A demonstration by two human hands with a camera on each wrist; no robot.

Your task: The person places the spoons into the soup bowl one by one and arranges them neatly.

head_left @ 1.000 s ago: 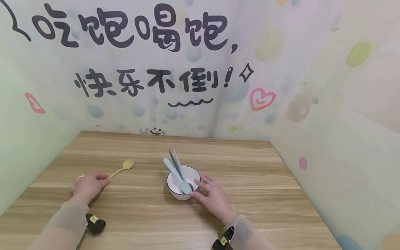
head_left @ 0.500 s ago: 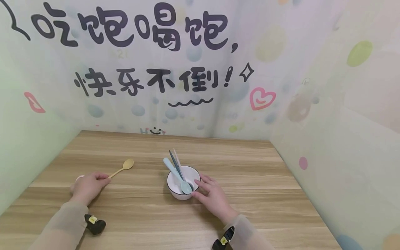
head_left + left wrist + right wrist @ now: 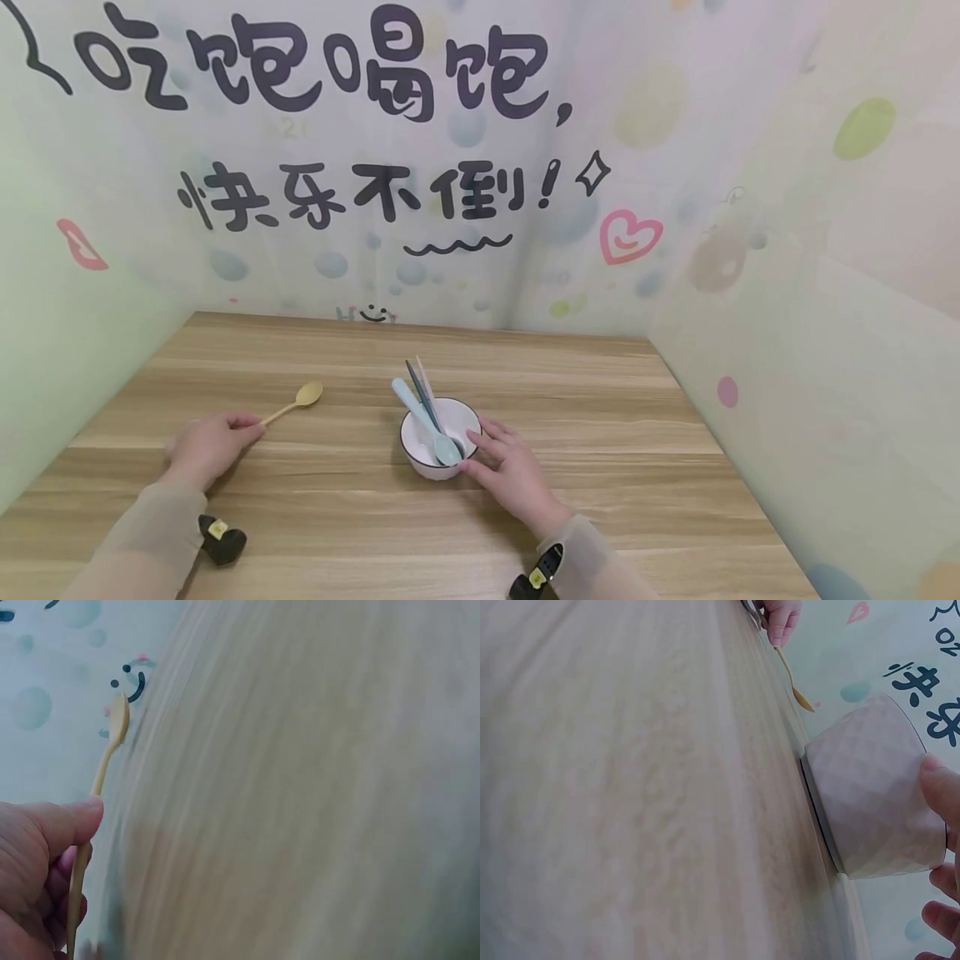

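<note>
My left hand (image 3: 213,450) pinches a yellow spoon (image 3: 309,394) by its handle, low at the table's left side. In the left wrist view, the thumb lies over the spoon (image 3: 120,724) and the curled fingers sit behind the handle. My right hand (image 3: 517,479) holds the rim of a white, dark-edged bowl (image 3: 429,472), thumb and fingertips at its right side. Leaning in the bowl are a light blue spoon (image 3: 408,397), a dark blue-grey handle (image 3: 413,375) and a pale pink handle (image 3: 425,382). The right wrist view shows the bowl's faceted outer wall (image 3: 870,795).
The wood-grain table (image 3: 337,533) meets a printed wall sheet (image 3: 480,283) at the back, and side walls stand left and right. Black cameras (image 3: 222,540) are strapped at both wrists.
My left hand has shifted slightly left, and the pale thing that showed beside it earlier is now almost hidden. The yellow spoon's bowl end has moved a little right. The right hand stays put.
</note>
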